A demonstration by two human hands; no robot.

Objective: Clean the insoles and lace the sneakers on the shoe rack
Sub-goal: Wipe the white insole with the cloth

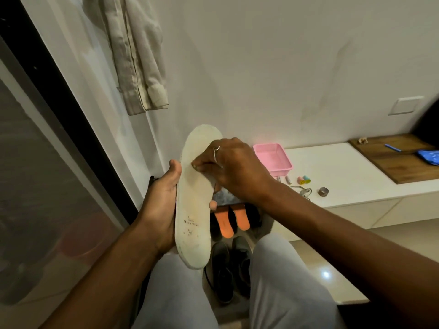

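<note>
- Currently, the person's left hand (159,205) grips a white insole (193,210) from its left edge. The thumb lies along that edge and one fingertip shows past the right edge.
- The insole is held upright in front of the person, toe end up and heel end down. Its printed face is turned toward the camera, above the light trouser legs (285,281).
- The right hand (234,167) reaches over the insole's right edge with its fingers curled. The fingertips (195,165) press on the insole's face at mid-length, and the thumb is hidden.
- Whether those fingertips also pinch something small cannot be told.
- A ring (215,151) sits on one finger of the right hand.
- Below the held insole, a pair of black sneakers (253,216) carries two orange insoles (224,222), which stick out toward the camera.
- A second pair of black sneakers (222,274) stands nearer the person, between the knees.
- A pink basket (273,160) sits on the white counter (344,172) against the wall (261,67), with several small objects just beside it.
- A wooden board (399,160) lies further right on the counter, with a blue pen (393,147) on it.
- A pale shirt (135,55) hangs on the wall at upper left.
</note>
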